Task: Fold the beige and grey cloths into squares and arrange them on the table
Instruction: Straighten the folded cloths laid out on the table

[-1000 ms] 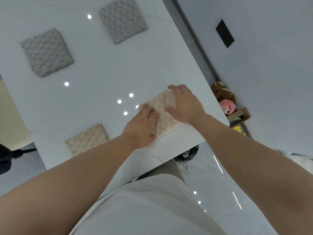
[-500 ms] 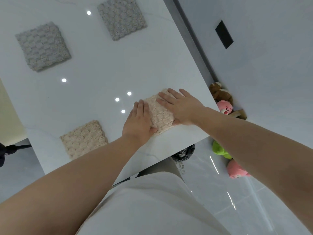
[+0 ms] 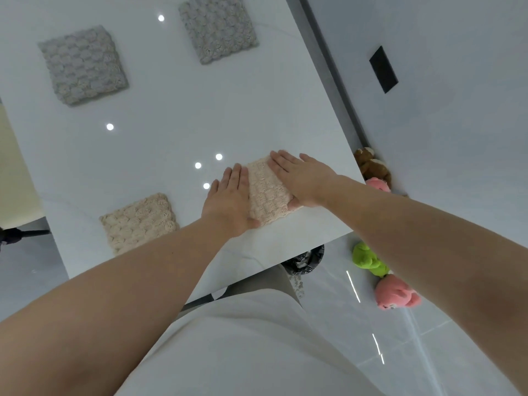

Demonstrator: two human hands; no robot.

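- The person's left hand point(image 3: 228, 204) is lying flat, fingers straight and together, and is covering the left edge of the near beige cloth point(image 3: 265, 192); it is curling round nothing.
- The right hand point(image 3: 303, 178) is also lying flat with its fingers stretched out, and is pressing down on the right side and far corner of the same cloth, with no pinch or curl to be seen.
- The near beige cloth is sitting as a folded square between the two palms, with a strip of its bubbly weave showing in the gap between them, close to the near right corner of the white table point(image 3: 171, 110).
- A second beige cloth point(image 3: 140, 221) is resting folded on the table to the left of the left hand, apart from it, and is partly hidden by the left forearm.
- Two grey folded squares are lying well beyond the fingertips: the left grey cloth point(image 3: 83, 64) far off to the left, and the right grey cloth point(image 3: 218, 27) straight ahead of the hands at the top edge of the view.
- On the floor to the right of the right arm, a brown plush toy point(image 3: 371, 164), a green plush toy point(image 3: 367, 258) and a pink plush toy point(image 3: 395, 292) are lying about.
- Below the table edge nearest the wrists, a dark bin point(image 3: 305, 258) is showing.
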